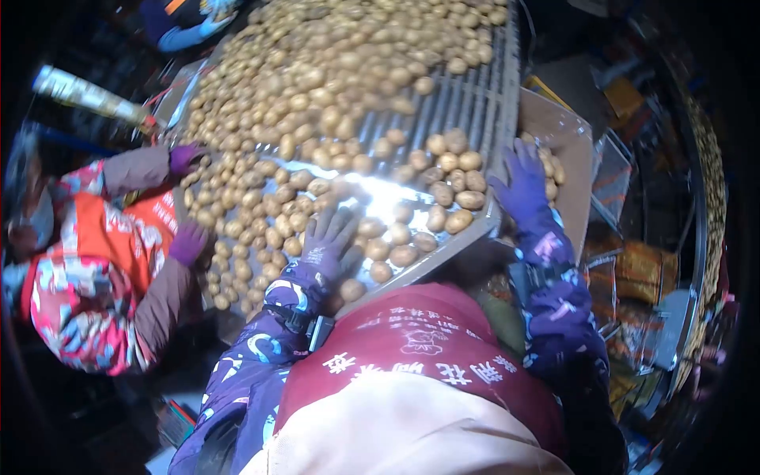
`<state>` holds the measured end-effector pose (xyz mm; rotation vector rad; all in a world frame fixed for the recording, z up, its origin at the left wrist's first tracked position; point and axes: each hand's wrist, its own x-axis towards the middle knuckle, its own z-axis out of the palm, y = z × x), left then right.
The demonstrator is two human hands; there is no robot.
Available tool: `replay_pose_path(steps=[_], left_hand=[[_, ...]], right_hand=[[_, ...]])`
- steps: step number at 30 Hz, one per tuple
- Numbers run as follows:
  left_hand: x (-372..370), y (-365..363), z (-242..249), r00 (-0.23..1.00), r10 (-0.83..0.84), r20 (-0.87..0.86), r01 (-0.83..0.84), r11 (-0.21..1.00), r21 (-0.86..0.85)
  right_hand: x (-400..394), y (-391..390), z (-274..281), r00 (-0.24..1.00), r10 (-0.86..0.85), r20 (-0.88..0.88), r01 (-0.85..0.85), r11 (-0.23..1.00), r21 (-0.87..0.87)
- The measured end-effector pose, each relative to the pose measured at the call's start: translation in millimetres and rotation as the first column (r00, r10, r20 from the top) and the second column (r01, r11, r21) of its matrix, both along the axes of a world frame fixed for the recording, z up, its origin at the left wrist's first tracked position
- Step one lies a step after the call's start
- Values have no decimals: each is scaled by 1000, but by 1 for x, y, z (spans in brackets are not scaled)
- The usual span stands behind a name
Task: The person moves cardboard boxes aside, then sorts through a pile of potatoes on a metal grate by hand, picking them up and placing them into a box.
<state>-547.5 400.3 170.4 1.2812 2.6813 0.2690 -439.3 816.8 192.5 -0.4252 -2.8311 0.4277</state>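
On the roller bench (475, 95), potatoes (317, 87) lie in a dense spread running from the far end down toward the wearer, thinning near the close edge where bare metal rollers show. Rollers lie across the line of the spread; the potatoes sit every which way, no shared long axis.

Left hand (328, 241), purple-gloved, rests flat with fingers spread, palm down, among the near potatoes; nothing gripped. Potatoes touch it on both sides and lie just ahead of the fingertips.

Right hand (524, 186), also gloved, rests at the right rim of the bench, fingers loosely open and raised; it holds nothing that can be seen. A small cluster of potatoes (453, 178) lies just to its left, between the two hands, closer to the right hand than the left.

Beyond the rim to the right, a cardboard box (574, 150) stands beside the right hand with a few potatoes inside.

Across the bench on the left, a co-worker's gloved hands (188, 198) work the edge of the spread, well apart from the wearer's own.
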Motion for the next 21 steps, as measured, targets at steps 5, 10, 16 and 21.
replay_pose_path(steps=[5, 10, 16, 21], left_hand=[[34, -62, 9, 976, 219, 16, -219, 966, 139], [62, -116, -8, 940, 336, 65, -342, 914, 219], [69, -118, -22, 882, 471, 12, -435, 804, 406], [40, -72, -7, 946, 304, 110, -322, 916, 238]], right_hand=[[-69, -100, -11, 917, 44, 397, -79, 994, 71], [-71, -130, -9, 627, 715, 309, -670, 697, -253], [-46, -106, 6, 690, 723, 26, -573, 568, -591], [-17, -78, 26, 811, 430, 396, -408, 902, -145]])
